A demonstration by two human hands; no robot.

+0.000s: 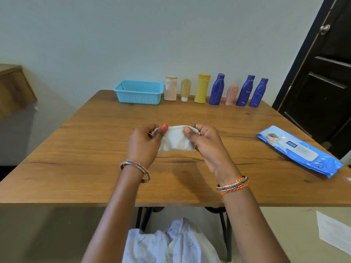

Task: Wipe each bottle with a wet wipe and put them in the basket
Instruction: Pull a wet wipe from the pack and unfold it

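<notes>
A white wet wipe [174,139] is stretched between both hands over the middle of the table. My left hand [145,143] pinches its left edge and my right hand [206,143] pinches its right edge. Several bottles stand in a row at the table's far edge: a beige bottle [170,88], a small pale-yellow tube [185,90], a yellow bottle [202,88], a blue bottle [217,89], a small pink bottle [231,94] and two more blue bottles [245,91] [258,93]. Left of that row sits the light-blue basket [138,98], with nothing visible inside.
A blue pack of wet wipes [300,150] lies near the table's right edge. The wooden table [95,168] stands against a pale wall. A dark door [326,73] is at the right, a wooden cabinet [13,88] at the left, and a paper sheet [334,230] on the floor.
</notes>
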